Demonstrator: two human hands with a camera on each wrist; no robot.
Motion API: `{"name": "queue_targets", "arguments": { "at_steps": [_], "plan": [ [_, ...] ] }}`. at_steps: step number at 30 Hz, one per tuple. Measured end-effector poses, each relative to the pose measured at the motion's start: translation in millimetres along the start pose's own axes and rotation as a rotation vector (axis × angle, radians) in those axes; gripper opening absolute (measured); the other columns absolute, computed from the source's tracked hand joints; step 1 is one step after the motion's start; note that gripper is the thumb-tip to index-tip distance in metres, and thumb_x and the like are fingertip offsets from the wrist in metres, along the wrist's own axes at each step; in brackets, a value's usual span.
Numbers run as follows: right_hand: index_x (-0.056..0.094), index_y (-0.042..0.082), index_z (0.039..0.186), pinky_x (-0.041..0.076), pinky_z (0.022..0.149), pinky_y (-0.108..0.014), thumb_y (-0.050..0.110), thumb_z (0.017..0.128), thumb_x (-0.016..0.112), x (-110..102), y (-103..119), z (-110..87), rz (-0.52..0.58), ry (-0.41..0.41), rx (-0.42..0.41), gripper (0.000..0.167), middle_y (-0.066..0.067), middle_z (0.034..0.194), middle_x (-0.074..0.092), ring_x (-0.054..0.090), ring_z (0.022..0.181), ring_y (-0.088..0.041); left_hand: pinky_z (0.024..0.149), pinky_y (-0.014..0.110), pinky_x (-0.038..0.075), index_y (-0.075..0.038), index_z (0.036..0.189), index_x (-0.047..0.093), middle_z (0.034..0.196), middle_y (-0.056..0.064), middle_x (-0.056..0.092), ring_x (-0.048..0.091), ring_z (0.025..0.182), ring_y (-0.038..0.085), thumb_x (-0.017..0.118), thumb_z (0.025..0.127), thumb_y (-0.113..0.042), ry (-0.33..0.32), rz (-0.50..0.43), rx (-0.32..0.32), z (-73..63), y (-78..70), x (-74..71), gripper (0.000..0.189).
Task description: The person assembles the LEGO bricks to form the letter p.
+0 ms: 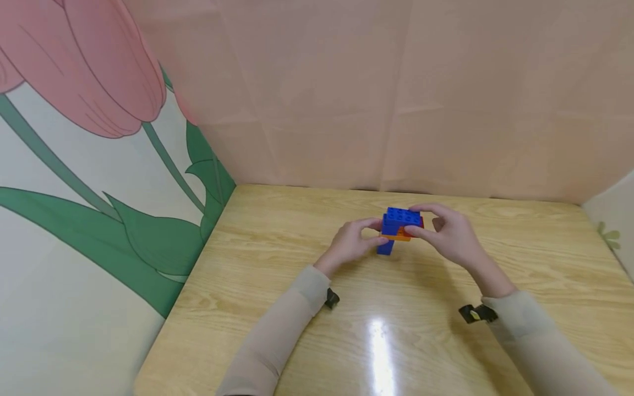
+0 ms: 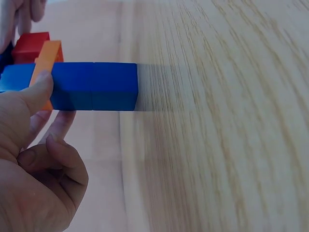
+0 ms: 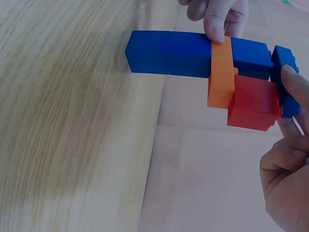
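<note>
Near the back of the table, a small stack of toy building bricks stands upright between both hands. Its lower part is a blue brick column (image 3: pixel 169 53), whose foot appears to meet the tabletop. Across the column lies a thin orange brick (image 3: pixel 222 77), pinched by the left hand (image 1: pixel 349 241) between thumb and fingers. A red brick (image 3: pixel 254 103) sits on the orange one, beside an upper blue brick (image 3: pixel 250 53). The right hand (image 1: pixel 448 234) pinches a flat blue studded brick (image 1: pixel 403 215) at the top; in the right wrist view a narrow gap shows under part of it.
The wood-grain table (image 1: pixel 247 247) extends around the hands. A plain pinkish cloth (image 1: pixel 317 110) hangs behind its back edge, and a tulip-print cloth (image 1: pixel 138 220) lines the left side. Black wrist straps (image 1: pixel 477 314) show at the sleeves.
</note>
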State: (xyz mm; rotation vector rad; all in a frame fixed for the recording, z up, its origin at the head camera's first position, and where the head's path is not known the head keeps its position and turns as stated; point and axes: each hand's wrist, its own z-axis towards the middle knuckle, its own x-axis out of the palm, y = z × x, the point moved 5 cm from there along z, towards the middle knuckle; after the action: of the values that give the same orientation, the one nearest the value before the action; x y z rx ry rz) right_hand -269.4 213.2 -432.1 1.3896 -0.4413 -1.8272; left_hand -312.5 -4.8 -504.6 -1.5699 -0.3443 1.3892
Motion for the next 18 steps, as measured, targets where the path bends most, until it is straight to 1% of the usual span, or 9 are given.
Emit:
{"name": "queue_targets", "arguments": {
  "at_steps": [4, 11, 12, 13, 15, 16, 18],
  "plan": [
    [0.071, 0.016, 0.129, 0.030, 0.042, -0.031, 0.026, 0.089, 0.086, 3.3, -1.8, 2.6, 0.031, 0.020, 0.001, 0.044, -0.005, 0.062, 0.039, 0.037, 0.047, -0.020, 0.110, 0.043, 0.044, -0.027, 0.140, 0.067, 0.121, -0.017, 0.069, 0.059, 0.124, 0.006, 0.070, 0.095, -0.052, 0.002, -0.007, -0.006, 0.5, 0.3, 0.4, 0.051],
    [0.069, 0.016, 0.131, 0.030, 0.041, -0.029, 0.031, 0.091, 0.083, 3.8, -6.6, 5.6, 0.023, 0.052, 0.019, 0.045, -0.001, 0.058, 0.036, 0.037, 0.045, -0.018, 0.110, 0.042, 0.044, -0.027, 0.140, 0.066, 0.121, -0.017, 0.069, 0.059, 0.124, 0.005, 0.070, 0.096, -0.053, 0.002, -0.011, -0.007, 0.9, 1.1, 0.8, 0.052],
    [0.069, 0.016, 0.132, 0.031, 0.040, -0.029, 0.032, 0.092, 0.082, 4.1, -6.6, 6.1, 0.031, 0.061, 0.023, 0.044, -0.002, 0.060, 0.042, 0.038, 0.044, -0.018, 0.110, 0.042, 0.044, -0.027, 0.140, 0.066, 0.121, -0.017, 0.069, 0.059, 0.124, 0.005, 0.070, 0.096, -0.053, 0.002, -0.010, -0.007, 0.8, 1.1, 0.8, 0.052],
    [0.069, 0.017, 0.131, 0.031, 0.040, -0.029, 0.034, 0.094, 0.080, 4.3, -6.7, 6.6, 0.043, 0.065, 0.034, 0.043, -0.003, 0.064, 0.049, 0.039, 0.044, -0.018, 0.110, 0.042, 0.044, -0.026, 0.140, 0.066, 0.121, -0.017, 0.069, 0.059, 0.125, 0.005, 0.070, 0.096, -0.053, 0.002, -0.008, -0.007, 0.7, 1.2, 0.7, 0.052],
    [0.069, 0.017, 0.131, 0.033, 0.040, -0.029, 0.037, 0.096, 0.077, 5.2, -6.3, 8.0, 0.069, 0.077, 0.056, 0.041, -0.006, 0.078, 0.064, 0.043, 0.043, -0.018, 0.110, 0.043, 0.044, -0.026, 0.140, 0.066, 0.121, -0.016, 0.069, 0.059, 0.125, 0.006, 0.070, 0.095, -0.053, 0.003, -0.005, -0.008, 0.5, 1.2, 0.6, 0.052],
    [0.069, 0.017, 0.130, 0.035, 0.041, -0.029, 0.038, 0.098, 0.075, 5.6, -6.0, 8.6, 0.081, 0.080, 0.066, 0.040, -0.008, 0.088, 0.069, 0.047, 0.046, -0.018, 0.111, 0.043, 0.044, -0.026, 0.140, 0.066, 0.122, -0.016, 0.069, 0.059, 0.125, 0.006, 0.069, 0.096, -0.053, 0.004, -0.004, -0.008, 0.4, 1.2, 0.6, 0.052],
    [0.070, 0.016, 0.130, 0.039, 0.044, -0.030, 0.040, 0.099, 0.072, 6.1, -5.0, 9.7, 0.107, 0.084, 0.086, 0.039, -0.012, 0.111, 0.073, 0.056, 0.052, -0.020, 0.111, 0.043, 0.044, -0.026, 0.140, 0.066, 0.122, -0.016, 0.069, 0.059, 0.126, 0.007, 0.069, 0.096, -0.053, 0.005, 0.000, -0.008, 0.3, 1.2, 0.5, 0.052]
  ]
}}
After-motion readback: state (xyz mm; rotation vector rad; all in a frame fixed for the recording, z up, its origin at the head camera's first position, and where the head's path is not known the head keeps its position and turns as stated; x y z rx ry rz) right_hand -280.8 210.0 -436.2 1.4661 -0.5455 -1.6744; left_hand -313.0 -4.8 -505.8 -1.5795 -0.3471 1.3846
